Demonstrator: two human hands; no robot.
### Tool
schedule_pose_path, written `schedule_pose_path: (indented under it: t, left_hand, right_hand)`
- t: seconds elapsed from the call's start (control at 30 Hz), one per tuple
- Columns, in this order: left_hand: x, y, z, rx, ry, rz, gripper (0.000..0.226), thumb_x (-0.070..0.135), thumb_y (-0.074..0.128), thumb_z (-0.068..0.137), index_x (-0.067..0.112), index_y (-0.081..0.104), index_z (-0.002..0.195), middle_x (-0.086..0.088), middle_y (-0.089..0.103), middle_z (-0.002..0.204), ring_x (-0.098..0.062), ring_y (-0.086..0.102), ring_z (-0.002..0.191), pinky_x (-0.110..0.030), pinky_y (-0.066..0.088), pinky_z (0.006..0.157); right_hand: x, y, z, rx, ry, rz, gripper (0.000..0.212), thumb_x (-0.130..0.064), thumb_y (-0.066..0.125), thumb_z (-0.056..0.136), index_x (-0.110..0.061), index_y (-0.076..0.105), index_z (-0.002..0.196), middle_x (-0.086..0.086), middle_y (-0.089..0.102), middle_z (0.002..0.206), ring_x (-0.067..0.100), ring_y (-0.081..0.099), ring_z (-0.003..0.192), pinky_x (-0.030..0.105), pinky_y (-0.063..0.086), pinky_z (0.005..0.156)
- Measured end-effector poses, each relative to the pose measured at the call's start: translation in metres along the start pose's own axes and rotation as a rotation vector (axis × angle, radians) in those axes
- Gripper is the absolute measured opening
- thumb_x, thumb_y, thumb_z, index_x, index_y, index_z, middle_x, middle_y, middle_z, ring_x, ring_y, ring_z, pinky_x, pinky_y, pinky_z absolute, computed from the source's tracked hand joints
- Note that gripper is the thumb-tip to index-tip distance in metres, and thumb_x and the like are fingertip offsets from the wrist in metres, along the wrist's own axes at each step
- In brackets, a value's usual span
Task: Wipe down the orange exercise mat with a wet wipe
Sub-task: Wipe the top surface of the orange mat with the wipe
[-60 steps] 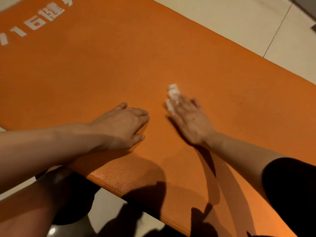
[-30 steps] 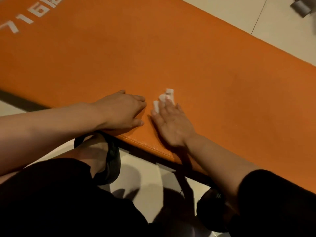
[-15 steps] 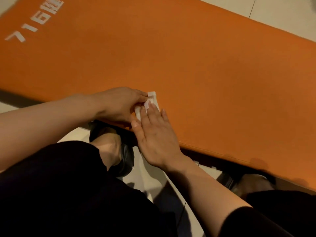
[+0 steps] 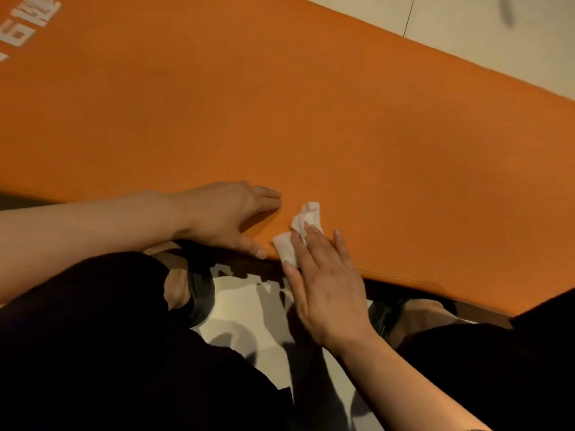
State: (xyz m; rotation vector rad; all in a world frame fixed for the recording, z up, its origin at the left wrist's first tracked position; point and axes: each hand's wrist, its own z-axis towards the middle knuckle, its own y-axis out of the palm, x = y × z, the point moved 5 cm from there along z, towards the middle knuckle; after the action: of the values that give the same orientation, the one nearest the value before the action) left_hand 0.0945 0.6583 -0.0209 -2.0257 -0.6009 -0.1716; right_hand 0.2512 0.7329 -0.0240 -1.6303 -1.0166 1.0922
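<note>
A: Right hand (image 4: pixel 326 293)?

B: Laid flat, fingers straight and together, pressing the crumpled white wet wipe (image 4: pixel 297 236) down onto the near edge of the orange exercise mat (image 4: pixel 311 119). Not curled round it; only fingertips and thumb on top. Part of the wipe sticking out beyond the fingertips, another part by the thumb right at the mat's rim.

A: And the left hand (image 4: pixel 224 213)?

B: Flat on the mat too, palm down, fingers straight and pointing toward the wipe, thumb on the rim. Holding nothing. Just beside the wipe, not touching it.

A: Further out?

B: Mat stretched diagonally across the pale tiled floor (image 4: pixel 485 32), near edge directly above the knees. Dark trousers (image 4: pixel 93 353) filling the lower left, a dark sandal (image 4: pixel 199 293) on a bare foot under the mat's edge.

A: Any writing?

B: White print (image 4: pixel 28 23) at the mat's far left corner, cut off by the frame. Perhaps a "6" followed by blocky characters; too blurred and cropped to read properly.
</note>
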Motion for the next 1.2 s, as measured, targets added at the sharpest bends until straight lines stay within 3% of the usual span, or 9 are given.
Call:
schedule_pose_path:
  t: [0.1,0.17,0.27,0.4,0.57,0.7,0.87,1.0,1.2]
  left_hand:
    - [0.014,-0.003,0.016,0.024,0.032,0.037,0.085,0.063,0.051,0.087,0.024,0.016,0.154,0.008,0.008,0.161,-0.017,0.021,0.145,-0.03,0.024,0.116]
    - [0.022,-0.003,0.026,0.04,0.042,0.071,0.084,0.062,0.049,0.088,0.022,0.017,0.154,0.005,0.009,0.162,-0.019,0.021,0.145,-0.031,0.023,0.117]
    - [0.027,-0.001,0.035,0.043,0.043,0.102,0.082,0.061,0.048,0.09,0.02,0.016,0.154,0.003,0.009,0.162,-0.017,0.019,0.146,-0.029,0.024,0.116]
    - [0.024,0.002,0.034,0.034,0.034,0.084,0.081,0.061,0.045,0.091,0.02,0.017,0.154,0.003,0.01,0.162,-0.013,0.016,0.146,-0.025,0.021,0.115]
    - [0.018,0.003,0.035,0.026,0.01,0.072,0.086,0.066,0.044,0.088,0.021,0.014,0.155,0.006,0.007,0.162,-0.012,0.014,0.146,-0.023,0.02,0.113]
    - [0.018,0.0,0.04,0.054,0.004,0.054,0.078,0.061,0.042,0.091,0.021,0.019,0.154,0.005,0.013,0.161,-0.013,0.02,0.145,-0.025,0.024,0.113]
    - [0.01,0.002,0.038,0.074,-0.024,0.034,0.08,0.063,0.045,0.089,0.021,0.019,0.153,0.007,0.013,0.161,-0.012,0.02,0.145,-0.024,0.023,0.112]
    - [0.006,0.002,0.042,0.109,-0.048,0.037,0.075,0.059,0.04,0.093,0.022,0.018,0.154,0.008,0.011,0.161,-0.011,0.02,0.145,-0.024,0.022,0.113]
    - [0.006,0.0,0.055,0.11,-0.074,0.022,0.074,0.057,0.047,0.092,0.021,0.023,0.152,0.007,0.015,0.16,-0.012,0.023,0.144,-0.024,0.026,0.112]
  right_hand:
    - [0.067,-0.011,-0.026,0.094,0.352,-0.089,0.065,-0.047,0.013,0.102,-0.007,0.043,0.144,0.014,0.043,0.149,0.025,0.032,0.143,0.042,0.012,0.12]
    - [0.068,-0.011,-0.025,0.08,0.467,-0.036,0.074,-0.051,0.003,0.097,-0.007,0.033,0.149,0.014,0.031,0.155,0.026,0.019,0.147,0.04,0.005,0.122]
    - [0.018,-0.003,-0.006,-0.038,0.227,0.128,0.08,-0.056,-0.004,0.092,-0.011,0.019,0.154,0.009,0.009,0.162,0.022,-0.002,0.15,0.034,-0.009,0.12]
    - [0.021,-0.005,0.0,-0.088,-0.015,0.061,0.074,-0.055,-0.003,0.098,-0.016,0.028,0.153,0.005,0.023,0.16,0.018,0.014,0.149,0.038,-0.002,0.121]
    - [0.09,-0.022,-0.003,-0.017,0.401,-0.065,0.084,-0.056,-0.008,0.089,-0.014,0.03,0.151,0.008,0.026,0.158,0.023,0.018,0.147,0.041,0.004,0.122]
    - [0.018,-0.008,0.018,-0.244,0.066,0.098,0.084,-0.062,-0.008,0.09,-0.012,0.008,0.156,0.009,-0.002,0.163,0.022,-0.008,0.149,0.034,-0.01,0.12]
    - [0.056,-0.02,0.028,-0.37,-0.299,-0.029,0.078,-0.06,-0.006,0.093,-0.017,0.009,0.155,0.005,0.006,0.162,0.017,0.002,0.15,0.033,-0.008,0.12]
    - [0.125,-0.032,0.024,-0.461,-0.189,-0.189,0.082,-0.066,-0.011,0.087,-0.022,-0.002,0.156,0.002,0.0,0.164,0.012,-0.006,0.149,0.034,-0.008,0.121]
    - [0.057,-0.007,0.05,-0.523,-0.351,-0.004,0.087,-0.068,-0.004,0.085,-0.016,-0.006,0.155,0.002,-0.019,0.161,0.014,-0.022,0.146,0.033,-0.012,0.12]
